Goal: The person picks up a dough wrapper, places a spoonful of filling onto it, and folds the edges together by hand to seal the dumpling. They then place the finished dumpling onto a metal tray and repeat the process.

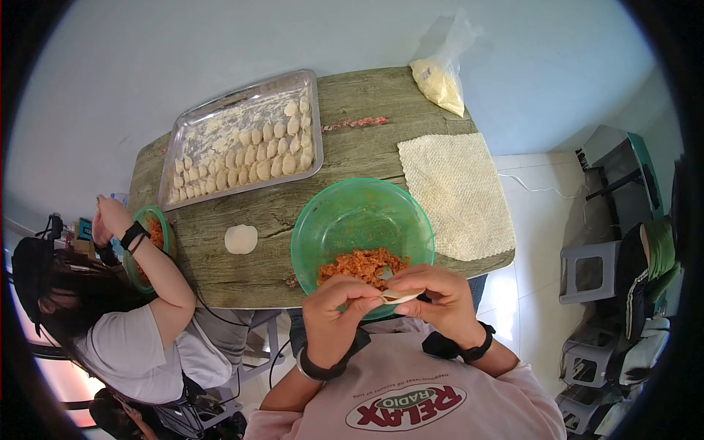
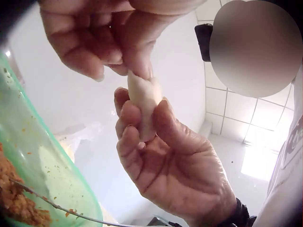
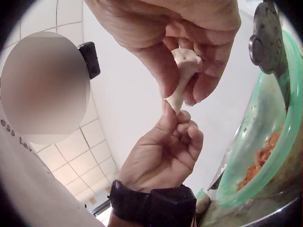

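Observation:
A folded dumpling [image 1: 400, 295] of pale dough is held between both hands over the near rim of the green bowl [image 1: 308, 220]. My left hand [image 1: 336, 314] pinches one end of it between thumb and fingertips. The other end lies in the fingers of my right hand [image 1: 449, 302], the thumb pressed against it. In the left wrist view the dumpling [image 2: 144, 92] stands upright between the two hands. Reddish minced filling [image 1: 359, 265] fills the near side of the bowl, with a metal spoon [image 1: 383, 273] in it.
A metal tray [image 1: 242, 193] at the back left holds rows of dumplings. One flat round wrapper [image 1: 240, 239] lies left of the bowl. To the right is a woven mat [image 1: 458, 194]; a bag of flour [image 1: 440, 81] stands behind. Another person [image 1: 139, 323] sits at left beside a smaller bowl [image 1: 170, 242].

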A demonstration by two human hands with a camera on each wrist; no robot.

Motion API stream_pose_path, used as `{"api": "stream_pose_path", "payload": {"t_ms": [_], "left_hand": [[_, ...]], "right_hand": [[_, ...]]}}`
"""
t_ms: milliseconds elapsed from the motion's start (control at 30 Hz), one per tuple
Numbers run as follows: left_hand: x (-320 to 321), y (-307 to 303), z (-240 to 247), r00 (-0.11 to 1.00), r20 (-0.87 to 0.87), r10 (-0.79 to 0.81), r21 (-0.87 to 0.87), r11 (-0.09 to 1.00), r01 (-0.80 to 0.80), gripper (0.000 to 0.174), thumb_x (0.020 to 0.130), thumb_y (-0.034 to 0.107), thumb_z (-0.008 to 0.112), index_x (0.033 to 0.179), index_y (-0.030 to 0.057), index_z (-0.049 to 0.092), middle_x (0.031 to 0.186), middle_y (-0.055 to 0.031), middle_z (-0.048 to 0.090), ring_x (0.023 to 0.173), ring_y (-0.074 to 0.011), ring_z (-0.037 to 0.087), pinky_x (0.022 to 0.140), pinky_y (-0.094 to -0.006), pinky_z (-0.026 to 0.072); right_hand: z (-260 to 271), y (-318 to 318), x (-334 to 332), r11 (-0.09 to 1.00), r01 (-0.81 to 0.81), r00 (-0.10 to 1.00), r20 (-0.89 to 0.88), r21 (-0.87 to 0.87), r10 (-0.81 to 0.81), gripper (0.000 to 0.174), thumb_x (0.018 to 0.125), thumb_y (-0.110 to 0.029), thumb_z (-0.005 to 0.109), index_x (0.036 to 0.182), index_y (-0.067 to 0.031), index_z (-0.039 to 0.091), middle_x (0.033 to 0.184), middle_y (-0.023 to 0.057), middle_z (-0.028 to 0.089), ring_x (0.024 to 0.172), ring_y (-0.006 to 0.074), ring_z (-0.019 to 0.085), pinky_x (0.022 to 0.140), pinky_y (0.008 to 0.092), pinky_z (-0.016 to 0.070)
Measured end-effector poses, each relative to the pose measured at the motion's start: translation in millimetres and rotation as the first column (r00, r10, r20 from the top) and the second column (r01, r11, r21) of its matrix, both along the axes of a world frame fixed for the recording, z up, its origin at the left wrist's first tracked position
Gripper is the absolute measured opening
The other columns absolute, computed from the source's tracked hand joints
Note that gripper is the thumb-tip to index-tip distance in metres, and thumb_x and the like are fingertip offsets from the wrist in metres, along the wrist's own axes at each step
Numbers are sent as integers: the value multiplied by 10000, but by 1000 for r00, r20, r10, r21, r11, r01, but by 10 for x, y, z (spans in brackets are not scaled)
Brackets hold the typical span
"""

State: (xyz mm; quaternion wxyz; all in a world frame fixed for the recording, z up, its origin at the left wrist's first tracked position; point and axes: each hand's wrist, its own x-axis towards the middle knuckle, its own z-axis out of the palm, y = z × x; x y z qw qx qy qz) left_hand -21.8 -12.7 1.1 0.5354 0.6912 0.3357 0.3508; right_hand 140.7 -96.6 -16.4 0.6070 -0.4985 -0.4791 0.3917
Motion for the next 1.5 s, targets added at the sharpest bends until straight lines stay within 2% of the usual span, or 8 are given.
{"api": "stream_pose_path", "payload": {"t_ms": [233, 300, 433, 500, 1000, 1200, 1367, 1500], "left_hand": [[-16, 11, -32, 1000, -5, -27, -64, 998, 26, 90, 729, 12, 694, 816, 11, 672, 777, -68, 642, 712, -161, 594, 633, -257, 445], [-12, 26, -17, 999, 4, -33, 31, 999, 33, 138, 728, 11, 692, 865, 25, 684, 815, -66, 640, 753, -161, 595, 647, -261, 451], [80, 7, 61, 996, 68, 50, 54, 997, -53, 169, 720, 76, 719, 881, 31, 695, 810, -55, 631, 777, -161, 577, 686, -271, 449], [49, 28, 26, 998, -25, -57, 145, 988, 60, 152, 717, 70, 721, 866, 43, 702, 824, -60, 633, 769, -166, 581, 682, -271, 453], [43, 20, -20, 998, -62, -25, 185, 982, 36, 93, 706, 29, 713, 783, 23, 663, 785, -57, 625, 726, -174, 571, 655, -278, 442], [71, -16, 12, 1000, 0, 14, 118, 993, -14, 128, 718, 34, 708, 844, 32, 689, 816, -57, 627, 745, -163, 573, 671, -267, 449], [57, 9, -27, 998, -44, -50, 204, 977, 58, 151, 713, 38, 707, 862, 57, 690, 785, -52, 609, 720, -181, 571, 626, -280, 438], [58, 11, -36, 997, -61, -43, 228, 972, 55, 115, 716, 42, 702, 827, 51, 673, 774, -53, 603, 714, -193, 568, 622, -287, 433]], "right_hand": [[13, -21, -13, 990, -54, 986, -162, -132, 32, 342, 748, -33, 711, 1076, -17, 615, 1008, 87, 644, 922, 148, 616, 781, 266, 491], [-1, -25, -19, 990, -43, 978, -210, -133, 15, 351, 750, -28, 709, 1085, -9, 609, 1017, 88, 642, 925, 145, 615, 789, 264, 490], [18, -21, -2, 993, -10, 988, -155, -118, -8, 365, 747, -2, 700, 1099, 3, 602, 1029, 94, 639, 936, 150, 616, 809, 266, 491], [26, -19, 2, 994, -18, 994, -109, -109, 6, 366, 746, 6, 697, 1100, 3, 602, 1034, 95, 639, 940, 151, 616, 811, 267, 491], [24, -17, -4, 995, -27, 999, -45, -100, 23, 370, 735, 7, 705, 1093, -20, 613, 1025, 88, 645, 917, 152, 624, 791, 265, 495], [38, -23, -30, 990, -14, 992, -129, -140, -5, 375, 734, 7, 706, 1096, -20, 611, 1028, 88, 645, 916, 155, 625, 787, 267, 495], [61, -18, -19, 994, -12, 1000, 1, -110, 12, 363, 741, -10, 705, 1092, -12, 610, 1029, 95, 648, 911, 156, 627, 785, 266, 492], [59, -19, -29, 994, -17, 1000, -3, -107, 17, 357, 744, -18, 706, 1088, -12, 611, 1032, 97, 650, 906, 157, 628, 780, 268, 492]]}}
